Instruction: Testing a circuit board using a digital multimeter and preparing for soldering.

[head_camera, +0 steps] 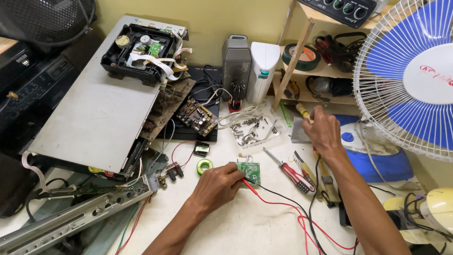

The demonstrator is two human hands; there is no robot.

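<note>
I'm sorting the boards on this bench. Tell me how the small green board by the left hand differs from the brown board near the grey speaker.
The green circuit board is small, lies flat on the white table, and the left hand touches it. The brown circuit board is larger, crowded with components, lies tilted and untouched. Both are bare boards.

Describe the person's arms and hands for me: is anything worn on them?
Both are bare. The left hand and the right hand show no gloves, rings or watch, and no wristband shows. Both forearms are uncovered as far as the picture's lower edge, so no sleeve shows. The fingers are bare too, with no tape or bandage visible.
</note>
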